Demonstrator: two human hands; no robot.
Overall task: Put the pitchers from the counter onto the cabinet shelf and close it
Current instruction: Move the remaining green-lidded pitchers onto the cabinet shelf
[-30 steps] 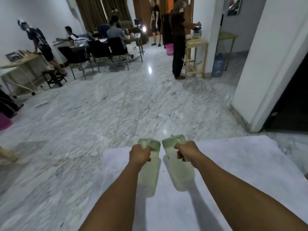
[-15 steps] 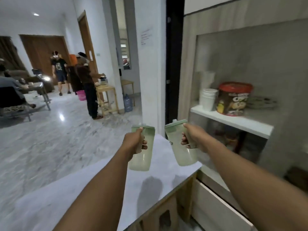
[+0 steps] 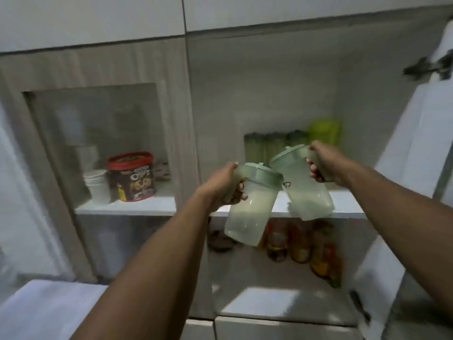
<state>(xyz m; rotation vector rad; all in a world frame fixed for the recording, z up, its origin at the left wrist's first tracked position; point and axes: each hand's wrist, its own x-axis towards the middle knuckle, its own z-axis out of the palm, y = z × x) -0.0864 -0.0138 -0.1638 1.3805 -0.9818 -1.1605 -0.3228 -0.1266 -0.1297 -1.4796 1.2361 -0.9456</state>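
Observation:
I hold two pale green translucent pitchers with green lids in the air before the open cabinet. My left hand [image 3: 224, 186] grips the handle of the left pitcher [image 3: 247, 214], which tilts and hangs just below the front edge of the white shelf [image 3: 348, 204]. My right hand [image 3: 323, 161] grips the handle of the right pitcher [image 3: 306, 190], tilted too, its base level with the shelf edge. The cabinet door [image 3: 416, 148] stands swung open at the right.
Several green containers [image 3: 291, 143] stand at the back of the same shelf. Bottles and jars [image 3: 304, 244] fill the shelf below. Behind the shut glass door [image 3: 98, 143] at the left are a red-lidded tub [image 3: 132, 176] and stacked white cups [image 3: 98, 184]. The counter [image 3: 44, 305] lies lower left.
I have turned right from the room and counter to face the cabinet. Both pitchers have been lifted off the counter and carried up to the open compartment's shelf.

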